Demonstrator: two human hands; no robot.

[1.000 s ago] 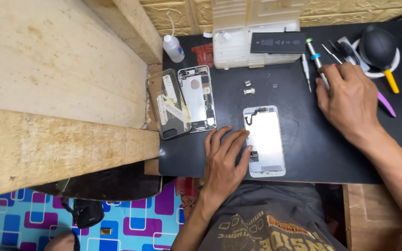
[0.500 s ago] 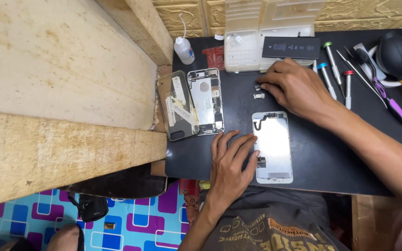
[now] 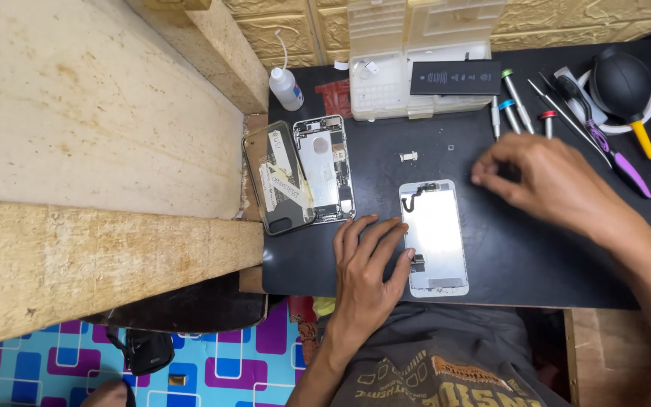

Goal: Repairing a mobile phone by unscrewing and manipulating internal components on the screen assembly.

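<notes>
Black mat underneath, and the white phone screen panel lies face down near its front edge. Left hand rests flat, fingers spread, thumb touching the panel's left side, gripping nothing. Right hand hovers just right of the panel, fingertips pinched together; whether they hold anything, I cannot tell. Screwdrivers lie just beyond it. An opened phone body sits to the left, well apart.

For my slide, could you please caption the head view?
Left hand steadies a phone screen panel on a black mat; right hand hovers beside screwdrivers.
</notes>
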